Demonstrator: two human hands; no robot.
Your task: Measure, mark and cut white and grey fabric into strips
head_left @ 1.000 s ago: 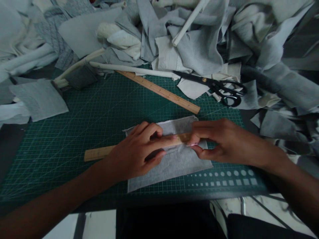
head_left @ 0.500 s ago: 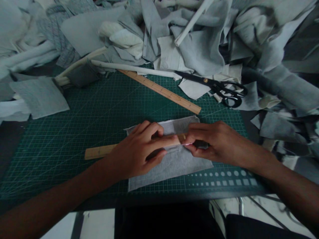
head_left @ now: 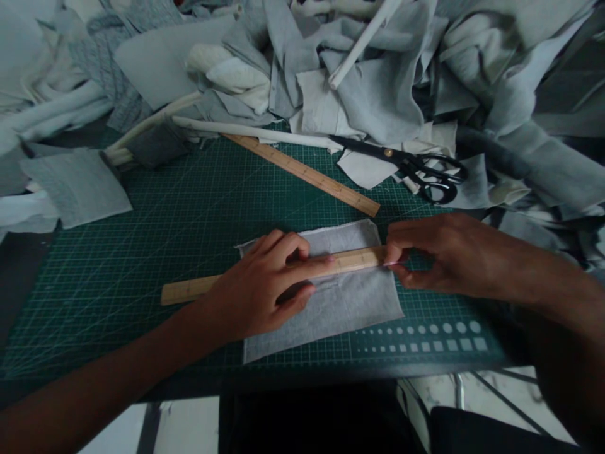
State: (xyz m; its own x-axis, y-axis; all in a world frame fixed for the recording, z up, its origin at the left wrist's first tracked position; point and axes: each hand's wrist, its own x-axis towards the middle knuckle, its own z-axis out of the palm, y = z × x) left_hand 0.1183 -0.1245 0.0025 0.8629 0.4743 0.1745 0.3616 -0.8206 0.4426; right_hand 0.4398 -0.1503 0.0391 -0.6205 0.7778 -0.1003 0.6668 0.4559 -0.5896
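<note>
A piece of grey cloth point(head_left: 363, 296) lies on the green cutting mat, with a wooden ruler point(head_left: 359, 257) laid across it. My left hand point(head_left: 269, 284) presses on the ruler and cloth, index finger stretched along the ruler and the other fingers apart. The ruler's left end sticks out past the cloth onto the mat. At the cloth's right edge, my right hand point(head_left: 435, 252) pinches a small pinkish piece point(head_left: 390, 263) against the ruler's lower edge. Most of that piece is hidden by the fingertips, and the hand covers the ruler's right end.
Behind the cloth, a second wooden ruler point(head_left: 307, 173) lies slanted on the cutting mat point(head_left: 155, 221). Black scissors point(head_left: 416, 165) rest at the back right. Heaped fabric scraps point(head_left: 378, 94) surround the mat's far side. The table's front edge point(head_left: 331, 376) runs close to me.
My right hand has slid rightward along the ruler with the pinkish piece, from mid-cloth to its right edge, uncovering more of the ruler. My left hand stays in place.
</note>
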